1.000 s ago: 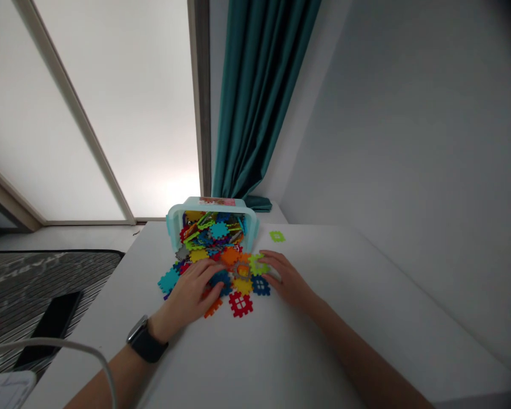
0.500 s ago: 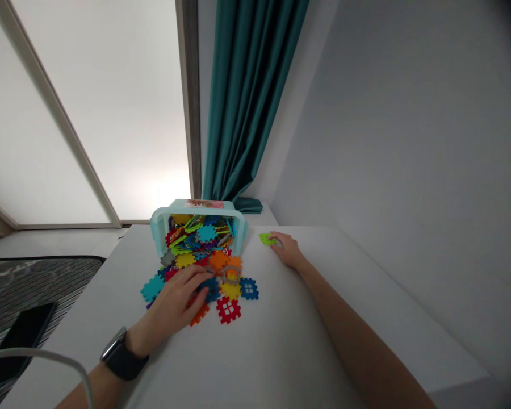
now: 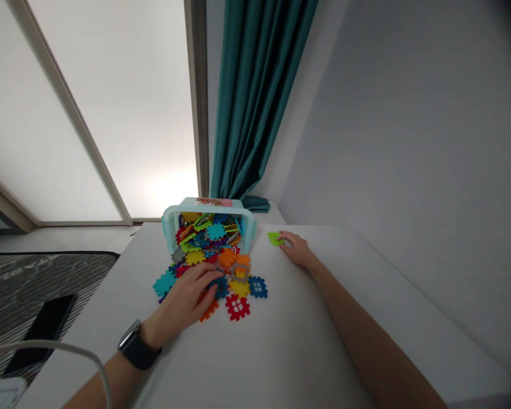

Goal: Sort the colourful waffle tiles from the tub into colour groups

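Observation:
A pale blue plastic tub (image 3: 170, 222) lies tipped on its side on the white table (image 3: 281, 341), spilling several colourful interlocking plastic tiles (image 3: 234, 272). My left hand (image 3: 187, 298), a dark watch on its wrist, lies flat on the near part of the pile with its fingers spread over a blue and an orange tile. My right hand (image 3: 297, 251) is stretched out to the right of the tub. Its fingertips are closed on a lime green tile (image 3: 275, 238) that rests on the table apart from the pile.
A red tile (image 3: 237, 307) and a blue tile (image 3: 258, 287) lie nearest me. A teal curtain (image 3: 255, 96) hangs behind the tub beside a grey wall. Left of the table are a striped rug, a black phone (image 3: 40, 334) and a white cable (image 3: 68, 349).
My right hand left the pile with a lime green tile and reached out to the green tile lying right of the tub. My left hand stayed on the pile.

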Action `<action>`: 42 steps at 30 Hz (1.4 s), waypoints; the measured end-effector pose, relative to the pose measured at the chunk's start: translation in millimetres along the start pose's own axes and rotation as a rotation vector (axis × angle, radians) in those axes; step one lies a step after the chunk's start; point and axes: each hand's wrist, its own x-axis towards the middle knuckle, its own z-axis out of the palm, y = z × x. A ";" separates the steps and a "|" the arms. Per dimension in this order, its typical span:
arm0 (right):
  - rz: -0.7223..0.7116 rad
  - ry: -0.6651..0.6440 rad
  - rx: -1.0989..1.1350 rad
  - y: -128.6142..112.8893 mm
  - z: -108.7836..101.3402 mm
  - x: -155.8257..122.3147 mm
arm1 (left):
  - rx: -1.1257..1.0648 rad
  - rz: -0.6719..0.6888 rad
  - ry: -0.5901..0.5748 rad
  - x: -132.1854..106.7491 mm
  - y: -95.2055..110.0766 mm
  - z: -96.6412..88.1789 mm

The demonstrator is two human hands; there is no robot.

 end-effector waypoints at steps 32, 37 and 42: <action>-0.542 0.105 0.156 -200.3 41.2 -55.0 | 0.240 -0.090 0.161 -7.7 -62.5 -42.4; -0.593 0.196 0.105 -212.4 52.7 -42.0 | 0.257 -0.076 0.158 -6.8 -60.1 -35.7; -0.540 0.307 -0.060 -216.5 59.6 -21.2 | 0.293 -0.085 0.147 -6.8 -62.2 -28.9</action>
